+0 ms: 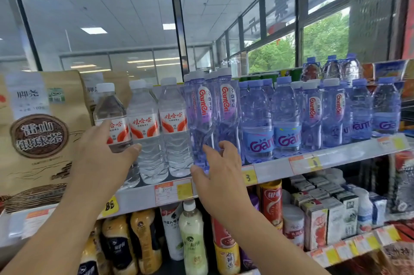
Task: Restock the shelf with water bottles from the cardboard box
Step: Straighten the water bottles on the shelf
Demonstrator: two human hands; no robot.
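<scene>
Top shelf (275, 167) runs across mid-frame and the water row looks near full: clear bottles left of centre, purple ones from centre to right. The cardboard box isn't in frame. Brown tea bags (40, 131) stand far left, just beside the row's end.

We read the step as seating the end clear bottle (112, 104) in the left-most slot, just beside its clear neighbour. To do it well:
- hold it upright and slide the base flat along the shelf instead of tilting it in
- label out, front flush with the row
- mind the tea bags, the gap is tight
- steady the tall purple bottle (202, 117); we'd guess it tips easily

Left hand (100, 153): wrapped on the clear bottle at label height, thumb across the front below the label.

Right hand (221, 176): half-curled, fingertips (226, 146) on the foot of the tall purple bottle, thumb spread low-left by the shelf edge. Push or pinch, we can't tell.
</scene>
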